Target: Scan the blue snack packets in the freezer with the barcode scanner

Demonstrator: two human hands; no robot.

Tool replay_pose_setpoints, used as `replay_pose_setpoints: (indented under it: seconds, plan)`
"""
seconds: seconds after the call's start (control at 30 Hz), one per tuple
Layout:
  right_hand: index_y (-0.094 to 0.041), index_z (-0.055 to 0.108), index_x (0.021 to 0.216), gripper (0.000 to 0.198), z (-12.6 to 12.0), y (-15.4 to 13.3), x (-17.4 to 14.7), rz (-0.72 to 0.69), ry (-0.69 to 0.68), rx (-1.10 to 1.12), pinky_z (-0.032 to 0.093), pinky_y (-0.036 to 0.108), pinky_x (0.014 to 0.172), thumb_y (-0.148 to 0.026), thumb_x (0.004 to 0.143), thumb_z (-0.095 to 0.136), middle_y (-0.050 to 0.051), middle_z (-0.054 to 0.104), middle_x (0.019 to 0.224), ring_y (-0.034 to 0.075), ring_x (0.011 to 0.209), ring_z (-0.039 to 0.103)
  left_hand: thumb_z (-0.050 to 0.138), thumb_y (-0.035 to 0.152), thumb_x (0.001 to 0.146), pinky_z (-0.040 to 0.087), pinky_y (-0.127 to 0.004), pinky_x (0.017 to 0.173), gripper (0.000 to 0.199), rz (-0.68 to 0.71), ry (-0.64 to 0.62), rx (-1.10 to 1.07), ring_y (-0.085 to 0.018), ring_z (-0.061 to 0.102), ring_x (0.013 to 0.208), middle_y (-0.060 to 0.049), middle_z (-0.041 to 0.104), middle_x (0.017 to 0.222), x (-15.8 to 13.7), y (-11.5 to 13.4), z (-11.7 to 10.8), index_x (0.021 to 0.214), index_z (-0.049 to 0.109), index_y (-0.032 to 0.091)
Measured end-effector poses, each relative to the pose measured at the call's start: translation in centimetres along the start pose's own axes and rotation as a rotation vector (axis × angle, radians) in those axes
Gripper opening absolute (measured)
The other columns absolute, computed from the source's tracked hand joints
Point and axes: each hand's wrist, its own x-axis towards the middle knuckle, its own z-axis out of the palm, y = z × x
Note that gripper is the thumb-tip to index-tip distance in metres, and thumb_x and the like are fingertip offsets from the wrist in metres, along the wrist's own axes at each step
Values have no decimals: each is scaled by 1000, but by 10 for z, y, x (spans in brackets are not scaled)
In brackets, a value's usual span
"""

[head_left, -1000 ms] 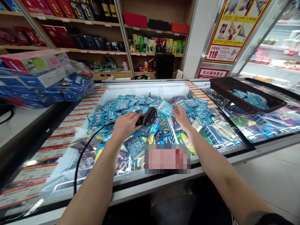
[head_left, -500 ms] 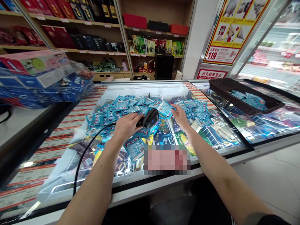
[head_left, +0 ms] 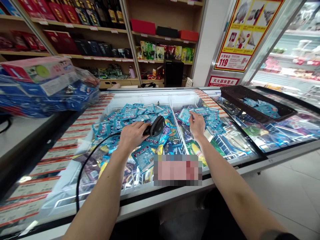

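Note:
My left hand (head_left: 133, 136) is closed round the handle of a black barcode scanner (head_left: 157, 126), its head pointing right above the chest freezer's glass top. A black cable runs from the scanner down past my left forearm. My right hand (head_left: 197, 125) pinches the edge of a small blue packet (head_left: 185, 115) between thumb and fingers. Left of the white wire divider (head_left: 176, 121) lies a wide heap of like blue packets (head_left: 130, 114). A smaller pile (head_left: 213, 115) lies just beyond and right of my right hand.
A brown plastic basket (head_left: 282, 117) with some blue packets stands at the right. Plastic-wrapped boxes (head_left: 47, 91) are stacked at the left. Price labels (head_left: 60, 150) run along the freezer's left side. Shelves with goods stand behind. A pixelated patch covers part of the front.
My right hand has moved right with the blue packet, from over the divider to the smaller pile. The scanner in my left hand has shifted slightly left.

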Motion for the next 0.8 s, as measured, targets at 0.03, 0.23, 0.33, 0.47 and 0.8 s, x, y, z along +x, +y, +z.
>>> replay_pose_setpoints:
  seconds: [0.03, 0.23, 0.33, 0.47, 0.8]
  plan:
    - [-18, 60, 118, 37, -3, 3, 1, 14, 8, -36, 38, 38, 94, -32, 93, 37, 10, 65, 102, 22, 97, 53, 58, 39, 80, 45, -35, 76, 38, -2, 6, 4, -27, 60, 97, -9, 66, 100, 0, -1, 0, 115, 60, 22]
    - [-18, 62, 114, 40, -21, 9, 2, 54, -58, -258, 34, 45, 92, -43, 82, 58, 12, 63, 105, 31, 107, 46, 56, 38, 81, 45, -35, 73, 38, 5, 13, 35, -27, 60, 97, -9, 65, 101, -2, -6, 1, 116, 58, 21]
    - [-19, 65, 106, 34, -30, 7, -5, 30, -84, -328, 33, 47, 91, -41, 81, 58, 13, 56, 118, 33, 112, 41, 56, 38, 81, 45, -35, 73, 38, 7, 23, 39, -28, 60, 96, -9, 65, 101, -2, -6, 1, 116, 58, 21]
    - [-24, 65, 108, 26, -32, 7, -17, -107, -113, -316, 29, 49, 97, -29, 87, 50, 9, 50, 131, 31, 119, 38, 58, 36, 80, 44, -35, 73, 37, 6, 27, 13, -27, 59, 95, -9, 65, 100, -3, -4, 1, 114, 59, 21]
    - [-19, 61, 115, 33, -13, 8, -27, -215, -112, -303, 17, 54, 107, -28, 93, 38, 10, 56, 129, 28, 121, 41, 57, 38, 82, 43, -36, 75, 39, -86, 71, 30, -27, 59, 96, -10, 65, 100, -10, -5, -6, 117, 57, 20]
